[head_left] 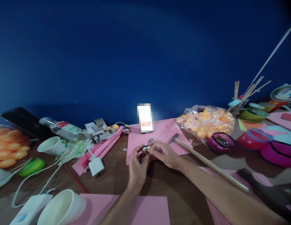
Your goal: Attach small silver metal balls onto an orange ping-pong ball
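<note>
Both hands meet near the middle of the table, above the lower edge of some pink sheets (pixel 136 140). My left hand (pixel 138 165) has its fingers closed round a shiny silver ball (pixel 145 148). From the right, my right hand (pixel 163 153) touches the same ball with its fingers pinched together; a small orange bit shows between the hands. Just behind them another small silver piece (pixel 151 140) lies on the pink sheets. A hammer (pixel 201 156) with a wooden handle rests to the right of my right hand.
A bag of orange balls (pixel 206 120) and a purple bowl of metal bits (pixel 221 142) stand at the right. On the left are a white charger (pixel 96 166) with cables, a bottle (pixel 63 128), and a white cup (pixel 62 207) near the front. A blue wall (pixel 136 56) rises behind.
</note>
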A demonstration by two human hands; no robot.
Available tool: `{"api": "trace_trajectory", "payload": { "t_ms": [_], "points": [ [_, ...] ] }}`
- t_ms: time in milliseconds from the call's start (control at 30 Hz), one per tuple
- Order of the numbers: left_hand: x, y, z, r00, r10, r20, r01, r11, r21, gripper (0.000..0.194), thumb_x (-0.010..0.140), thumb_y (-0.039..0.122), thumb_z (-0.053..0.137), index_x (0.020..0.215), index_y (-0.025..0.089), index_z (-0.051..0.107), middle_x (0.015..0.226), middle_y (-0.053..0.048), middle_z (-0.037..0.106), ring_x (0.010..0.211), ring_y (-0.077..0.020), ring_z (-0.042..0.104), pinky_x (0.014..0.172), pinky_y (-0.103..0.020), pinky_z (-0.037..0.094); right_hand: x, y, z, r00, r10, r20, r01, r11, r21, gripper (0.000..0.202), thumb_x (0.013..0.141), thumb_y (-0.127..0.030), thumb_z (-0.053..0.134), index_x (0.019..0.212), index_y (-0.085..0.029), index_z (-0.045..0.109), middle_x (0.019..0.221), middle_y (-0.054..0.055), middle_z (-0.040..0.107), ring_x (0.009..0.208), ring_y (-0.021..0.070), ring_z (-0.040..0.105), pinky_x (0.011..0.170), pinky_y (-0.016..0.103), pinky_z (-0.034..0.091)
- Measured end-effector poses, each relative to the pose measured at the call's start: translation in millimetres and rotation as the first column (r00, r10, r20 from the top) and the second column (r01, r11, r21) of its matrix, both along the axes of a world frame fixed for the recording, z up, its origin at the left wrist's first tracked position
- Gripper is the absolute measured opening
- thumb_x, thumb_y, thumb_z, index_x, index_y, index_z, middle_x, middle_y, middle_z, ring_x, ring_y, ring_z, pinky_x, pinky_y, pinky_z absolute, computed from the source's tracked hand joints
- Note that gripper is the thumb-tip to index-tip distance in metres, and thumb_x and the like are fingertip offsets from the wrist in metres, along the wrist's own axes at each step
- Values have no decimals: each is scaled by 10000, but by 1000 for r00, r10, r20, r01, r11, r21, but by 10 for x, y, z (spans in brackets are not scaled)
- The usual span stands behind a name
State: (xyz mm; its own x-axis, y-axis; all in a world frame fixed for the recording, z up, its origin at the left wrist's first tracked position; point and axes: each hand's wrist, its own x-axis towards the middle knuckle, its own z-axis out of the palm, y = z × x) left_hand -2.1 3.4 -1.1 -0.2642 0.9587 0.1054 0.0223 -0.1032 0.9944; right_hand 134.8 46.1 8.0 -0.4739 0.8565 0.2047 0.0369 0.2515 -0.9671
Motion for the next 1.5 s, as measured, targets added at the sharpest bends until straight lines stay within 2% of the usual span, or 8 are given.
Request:
{"api": "trace_trajectory", "payload": {
  "t_ms": [300, 700, 900, 1067, 1300, 1500],
  "points": [
    [12, -6, 27, 1000, -3, 3, 3, 1000, -17, 366, 687, 161, 577, 1043, 179, 498, 1050, -81, 586, 938, -167, 584, 798, -301, 479, 1, 6, -20, 1000, 5, -3, -5, 1000, 0, 132, 785, -296, 541, 756, -169, 558, 1062, 56, 507, 952, 166, 530, 818, 299, 433],
    [-1, 3, -4, 1000, -11, 9, 11, 1000, -9, 380, 684, 152, 574, 1052, 186, 487, 1046, -73, 588, 938, -162, 583, 806, -302, 476, 10, 4, 2, 1000, 1, 30, -2, 999, 36, 121, 791, -283, 536, 761, -168, 556, 1058, 56, 518, 988, 168, 517, 849, 299, 408],
    [5, 0, -2, 999, -27, 44, 28, 1000, -2, 416, 675, 120, 558, 1077, 191, 476, 1040, -70, 590, 931, -167, 588, 792, -304, 486, 9, -4, 5, 999, 32, 17, -32, 999, -8, 123, 791, -286, 533, 760, -167, 542, 1092, 62, 512, 1002, 172, 518, 835, 296, 421],
    [-26, 17, -96, 999, -43, -3, 43, 999, 5, 485, 685, 127, 563, 1158, 194, 480, 1125, -84, 563, 985, -184, 568, 859, -325, 453, 8, 6, -17, 999, 34, -1, -34, 998, -52, 129, 776, -291, 547, 755, -164, 537, 1111, 66, 526, 965, 171, 538, 820, 296, 429],
    [-49, 36, -149, 999, -34, -26, 35, 999, 19, 476, 688, 131, 567, 1156, 189, 503, 1132, -84, 572, 1005, -191, 558, 890, -332, 430, 21, 39, -66, 999, 30, -40, -35, 992, -121, 173, 746, -329, 576, 742, -158, 552, 883, 39, 591, 801, 155, 569, 731, 290, 461],
    [-38, 27, -125, 998, -19, -60, 21, 999, 27, 452, 683, 138, 573, 1129, 191, 526, 1111, -78, 582, 1013, -194, 553, 892, -334, 427, 26, 49, -49, 990, 52, -132, -76, 980, -184, 187, 710, -328, 616, 763, -153, 578, 887, 38, 599, 800, 153, 572, 755, 308, 469]
  ]
}}
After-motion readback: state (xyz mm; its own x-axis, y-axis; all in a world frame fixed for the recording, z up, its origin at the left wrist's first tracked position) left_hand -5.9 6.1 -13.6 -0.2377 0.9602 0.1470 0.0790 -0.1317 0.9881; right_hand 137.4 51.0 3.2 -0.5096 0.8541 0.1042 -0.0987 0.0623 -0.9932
